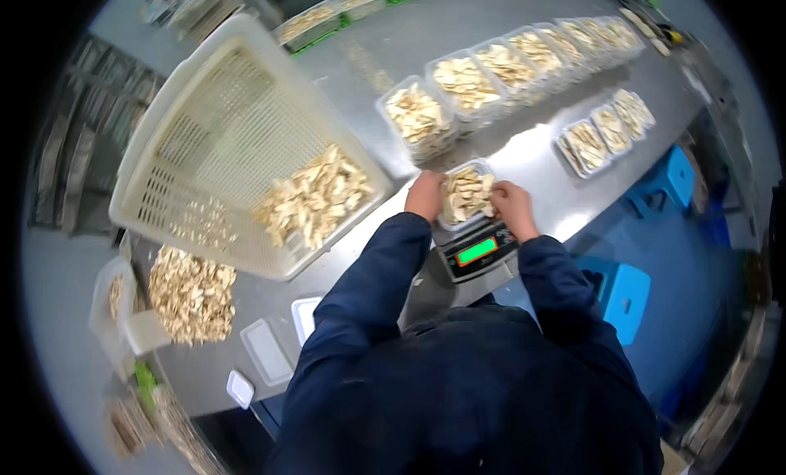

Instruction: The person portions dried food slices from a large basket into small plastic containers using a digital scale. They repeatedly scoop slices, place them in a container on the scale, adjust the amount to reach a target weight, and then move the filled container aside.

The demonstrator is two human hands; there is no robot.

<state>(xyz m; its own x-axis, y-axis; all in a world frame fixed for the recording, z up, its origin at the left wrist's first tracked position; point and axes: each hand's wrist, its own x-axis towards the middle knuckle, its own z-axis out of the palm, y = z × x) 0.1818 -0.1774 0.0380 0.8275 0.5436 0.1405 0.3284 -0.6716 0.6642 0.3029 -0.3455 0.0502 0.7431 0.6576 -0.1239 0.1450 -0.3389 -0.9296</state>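
A clear plastic tub of pale dried slices (468, 196) rests on a digital kitchen-type scale (479, 251) with a lit green display. My left hand (426, 196) is against the tub's left side, its fingertips at the rim. At the right rim, my right hand (513, 208) has its fingers bent together on the slices at the edge; whether it grips a slice or the rim is unclear. Left of my arms, a large white perforated plastic basket (245, 150) lies tilted, with a heap of dried slices (316, 196) in its lower corner.
Filled tubs (463, 82) stand in a long row on the steel table (344, 76); several more (583, 146) sit at right. A slice pile (193, 294) and plastic lids (267, 352) lie at lower left. Blue stools (626, 303) stand beyond the table's right edge.
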